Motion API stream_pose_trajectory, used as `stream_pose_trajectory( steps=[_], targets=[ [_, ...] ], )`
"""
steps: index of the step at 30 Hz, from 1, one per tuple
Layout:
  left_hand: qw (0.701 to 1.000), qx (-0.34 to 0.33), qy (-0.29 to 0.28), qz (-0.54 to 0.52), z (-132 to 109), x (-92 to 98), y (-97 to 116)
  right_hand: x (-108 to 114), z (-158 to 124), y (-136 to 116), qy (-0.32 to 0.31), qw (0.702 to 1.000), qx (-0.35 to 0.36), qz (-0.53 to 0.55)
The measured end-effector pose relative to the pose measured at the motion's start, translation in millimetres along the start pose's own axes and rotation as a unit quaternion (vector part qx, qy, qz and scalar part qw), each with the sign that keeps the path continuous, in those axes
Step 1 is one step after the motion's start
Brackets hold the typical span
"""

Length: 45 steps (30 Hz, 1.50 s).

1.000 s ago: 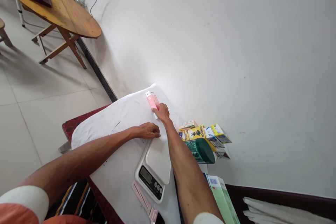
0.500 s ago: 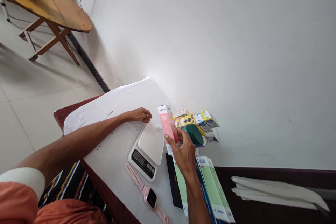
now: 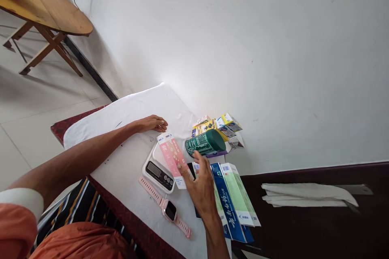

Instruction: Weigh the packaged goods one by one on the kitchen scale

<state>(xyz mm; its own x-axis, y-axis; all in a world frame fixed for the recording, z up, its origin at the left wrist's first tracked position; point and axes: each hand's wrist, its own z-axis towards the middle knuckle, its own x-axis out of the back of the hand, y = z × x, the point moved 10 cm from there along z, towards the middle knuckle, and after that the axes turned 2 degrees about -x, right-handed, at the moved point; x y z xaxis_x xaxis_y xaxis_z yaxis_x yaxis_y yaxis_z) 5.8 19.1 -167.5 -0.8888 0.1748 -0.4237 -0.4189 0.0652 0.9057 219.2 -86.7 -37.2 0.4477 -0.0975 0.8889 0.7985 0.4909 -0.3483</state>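
Observation:
A long pink box [image 3: 172, 158] lies across the platform of a white kitchen scale [image 3: 158, 170]. My right hand [image 3: 199, 184] hovers just right of it, fingers spread, one fingertip touching the box's near end. My left hand [image 3: 152, 123] rests on the white cloth [image 3: 127, 113] behind the scale, fingers loosely curled and holding nothing. A pink smartwatch [image 3: 165, 207] lies in front of the scale.
A green can [image 3: 205, 143] lies on its side by small yellow and white boxes [image 3: 219, 125] against the wall. Blue and green toothpaste boxes [image 3: 232, 198] lie to the right. Folded white paper [image 3: 304, 194] sits on a dark ledge. A wooden table [image 3: 45, 8] stands far left.
My right hand picked the pink box up from the far end of the cloth, carried it toward me and laid it on the scale, then let go. The left hand stayed put.

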Motion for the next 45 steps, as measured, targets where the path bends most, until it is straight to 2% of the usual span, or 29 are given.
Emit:
stream_pose_trajectory(
  steps=[3,5,11,13,16,19,22,26,29,31,36,40,45],
  targets=[
    [1.000,0.003,-0.003,0.003,-0.7,-1.7,0.7,22.2,1.9,2.2,0.042,0.999,-0.013,0.006],
    [1.000,0.004,-0.004,0.008,-1.8,-3.3,1.9,21.8,1.1,-0.9,0.042,0.999,-0.006,0.001],
    [0.999,0.000,-0.003,0.034,-5.3,-6.8,7.1,-25.8,-9.9,-10.2,-0.012,0.999,0.015,-0.032],
    [0.999,-0.001,-0.002,0.042,-5.7,-7.3,8.4,-34.2,-16.2,-10.5,0.002,0.999,0.015,-0.042],
    [0.999,-0.003,-0.002,0.051,-5.7,-7.4,9.3,-33.6,-29.5,-8.5,0.036,0.998,0.011,-0.043],
    [0.998,-0.004,0.000,0.059,-5.4,-7.0,9.2,-18.8,-45.0,-3.2,0.065,0.997,0.008,-0.040],
    [0.998,-0.002,0.000,0.066,-6.2,-6.9,9.6,16.7,-57.8,8.7,0.125,0.990,-0.009,-0.058],
    [0.997,-0.004,-0.004,0.073,-10.3,-9.6,14.3,69.2,-66.8,35.7,0.189,0.975,-0.050,-0.104],
    [0.997,-0.008,-0.006,0.079,-13.6,-12.1,18.6,90.5,-70.1,63.0,0.199,0.968,-0.086,-0.123],
    [0.996,-0.010,-0.004,0.084,-14.9,-12.7,20.2,92.1,-71.8,81.0,0.188,0.968,-0.107,-0.126],
    [0.995,-0.010,-0.001,0.102,-15.2,-12.8,20.3,71.8,-73.2,107.7,0.136,0.976,-0.136,-0.103],
    [0.993,-0.013,-0.010,0.119,-13.7,-13.2,19.3,70.7,-74.5,106.8,0.134,0.976,-0.137,-0.103],
    [0.989,-0.025,-0.026,0.146,-11.1,-12.5,17.0,95.6,-82.8,99.5,0.171,0.967,-0.162,-0.098]
  ],
)
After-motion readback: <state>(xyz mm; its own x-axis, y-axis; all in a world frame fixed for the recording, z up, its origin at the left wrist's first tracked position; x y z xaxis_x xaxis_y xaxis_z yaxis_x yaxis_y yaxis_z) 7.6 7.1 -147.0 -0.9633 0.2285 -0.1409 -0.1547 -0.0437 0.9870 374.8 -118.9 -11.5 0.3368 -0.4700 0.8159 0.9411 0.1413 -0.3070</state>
